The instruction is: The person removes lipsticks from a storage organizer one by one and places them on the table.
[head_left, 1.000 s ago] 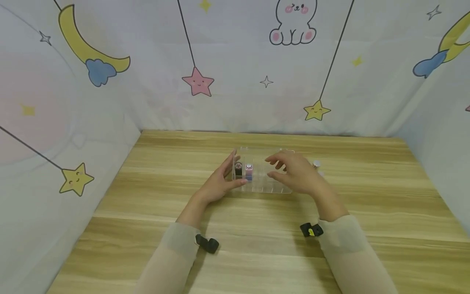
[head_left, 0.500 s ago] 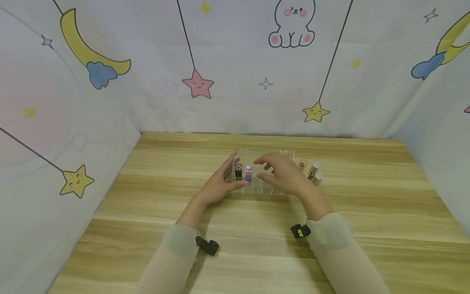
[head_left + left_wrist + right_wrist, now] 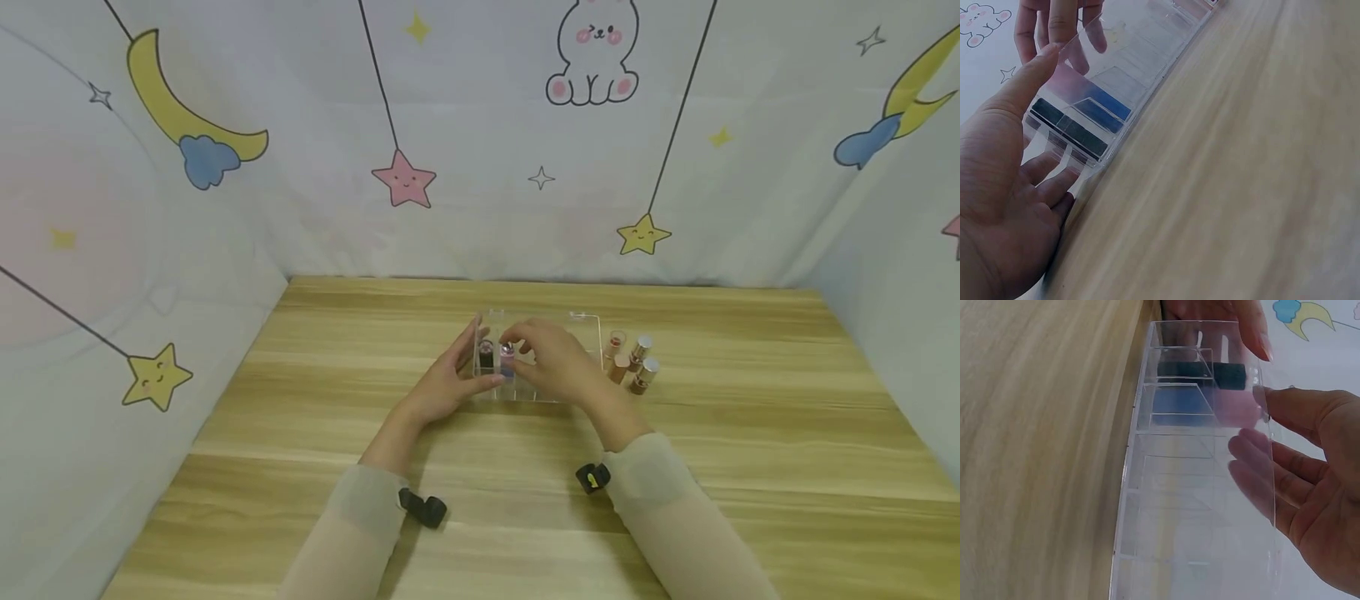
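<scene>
Less gap: right hand [image 3: 553, 358], pink tube [image 3: 1236, 409]

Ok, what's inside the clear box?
A black tube and a pink-and-blue tube, side by side; in the head view, the right hand covers much of the rest.

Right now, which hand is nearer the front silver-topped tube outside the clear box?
Right. The right hand is left of that tube, at the clear box; the left hand is farther left, gripping its end.
</scene>
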`<action>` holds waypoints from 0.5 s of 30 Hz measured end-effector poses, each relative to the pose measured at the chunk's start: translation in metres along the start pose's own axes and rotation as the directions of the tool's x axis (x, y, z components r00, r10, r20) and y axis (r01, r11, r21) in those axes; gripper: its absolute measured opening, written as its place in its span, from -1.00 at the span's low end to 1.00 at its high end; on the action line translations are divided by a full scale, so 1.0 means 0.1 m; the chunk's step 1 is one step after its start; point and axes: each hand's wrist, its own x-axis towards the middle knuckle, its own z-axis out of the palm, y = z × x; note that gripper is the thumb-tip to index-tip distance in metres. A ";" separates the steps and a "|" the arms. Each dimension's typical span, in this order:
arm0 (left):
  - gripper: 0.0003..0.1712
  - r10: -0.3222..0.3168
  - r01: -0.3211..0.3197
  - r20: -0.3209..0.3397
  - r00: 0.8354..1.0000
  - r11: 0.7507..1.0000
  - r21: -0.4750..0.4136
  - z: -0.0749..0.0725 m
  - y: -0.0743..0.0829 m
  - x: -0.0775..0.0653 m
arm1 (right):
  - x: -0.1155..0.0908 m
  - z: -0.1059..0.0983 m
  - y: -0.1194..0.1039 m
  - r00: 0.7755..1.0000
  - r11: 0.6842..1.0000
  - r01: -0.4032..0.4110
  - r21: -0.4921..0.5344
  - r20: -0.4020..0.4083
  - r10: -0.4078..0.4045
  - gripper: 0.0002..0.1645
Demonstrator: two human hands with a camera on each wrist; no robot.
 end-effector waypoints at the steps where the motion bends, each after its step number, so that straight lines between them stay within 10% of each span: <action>1: 0.22 0.002 -0.002 -0.002 1.000 1.000 0.002 0.00 0.00 0.00 | 0.01 0.01 0.00 1.000 1.000 -0.002 -0.002 -0.006 0.002 -0.65; 15: 0.22 0.013 -0.013 -0.005 1.000 1.000 0.020 0.00 0.00 0.01 | 0.03 0.09 -0.03 0.997 0.999 -0.033 -0.001 -0.069 0.033 -0.76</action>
